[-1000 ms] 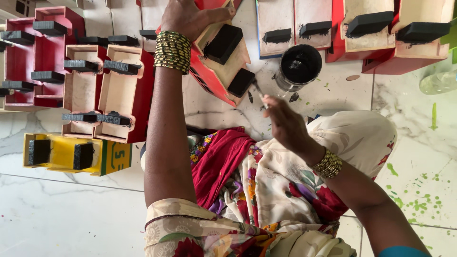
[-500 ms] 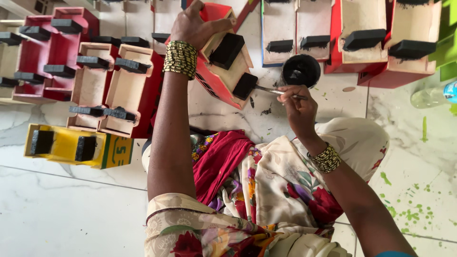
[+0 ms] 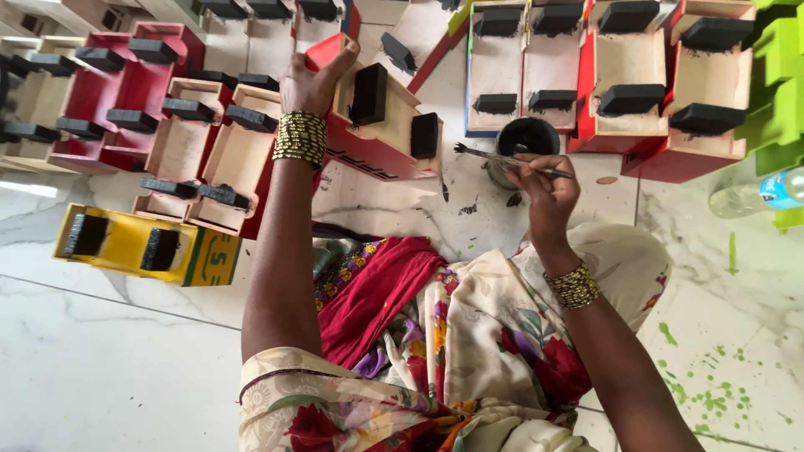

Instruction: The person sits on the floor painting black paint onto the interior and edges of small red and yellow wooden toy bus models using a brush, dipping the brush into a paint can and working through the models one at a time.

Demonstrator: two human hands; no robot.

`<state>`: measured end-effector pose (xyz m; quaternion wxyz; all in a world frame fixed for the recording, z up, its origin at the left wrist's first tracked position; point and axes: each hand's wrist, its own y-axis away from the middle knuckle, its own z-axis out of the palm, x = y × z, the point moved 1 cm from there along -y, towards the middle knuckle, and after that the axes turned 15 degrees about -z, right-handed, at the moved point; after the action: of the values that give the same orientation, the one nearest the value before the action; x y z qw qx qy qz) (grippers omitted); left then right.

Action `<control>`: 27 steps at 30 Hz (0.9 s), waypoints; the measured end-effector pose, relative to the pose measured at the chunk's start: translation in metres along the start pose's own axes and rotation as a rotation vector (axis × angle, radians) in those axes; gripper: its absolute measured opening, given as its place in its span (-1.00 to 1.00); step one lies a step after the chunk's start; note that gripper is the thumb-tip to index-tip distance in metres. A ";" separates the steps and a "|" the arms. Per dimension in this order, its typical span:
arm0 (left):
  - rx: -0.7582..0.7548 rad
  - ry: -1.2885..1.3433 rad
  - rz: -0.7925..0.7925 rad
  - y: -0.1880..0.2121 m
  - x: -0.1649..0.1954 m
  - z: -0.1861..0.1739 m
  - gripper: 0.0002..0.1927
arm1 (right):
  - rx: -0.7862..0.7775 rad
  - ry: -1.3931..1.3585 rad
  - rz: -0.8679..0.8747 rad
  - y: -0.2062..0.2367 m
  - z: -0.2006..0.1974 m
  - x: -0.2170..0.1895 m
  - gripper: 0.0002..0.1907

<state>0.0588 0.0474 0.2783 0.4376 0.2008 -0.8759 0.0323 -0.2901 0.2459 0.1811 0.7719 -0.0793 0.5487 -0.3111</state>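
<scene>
At twelve o'clock of the lap, the left hand (image 3: 311, 82) grips a red-edged wooden toy block with black pads (image 3: 377, 125); the right hand (image 3: 546, 188) pinches a thin black-tipped paintbrush (image 3: 502, 157), bristles pointing nine o'clock toward the block.

1 yellow toy truck (image 3: 146, 245), 1 paint pot (image 3: 526, 139), 1 brush (image 3: 511, 159), approx. 10 red trucks (image 3: 117, 92).

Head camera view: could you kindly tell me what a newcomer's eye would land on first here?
At centre, the left hand holds up a red-edged wooden toy piece with black blocks, while the right hand holds a thin paintbrush beside a small round pot of black paint on the white marble floor. Rows of similar red and bare-wood pieces line the top, and a yellow wooden block lies at left.
</scene>
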 end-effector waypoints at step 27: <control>0.113 0.983 -0.146 0.065 -0.170 0.043 -0.36 | 0.180 -0.344 0.152 0.012 -0.020 0.012 -0.85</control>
<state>0.0929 0.1518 0.1272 0.7881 0.2458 -0.5468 0.1399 -0.3004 0.2527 0.1582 0.8795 -0.0204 0.3832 -0.2814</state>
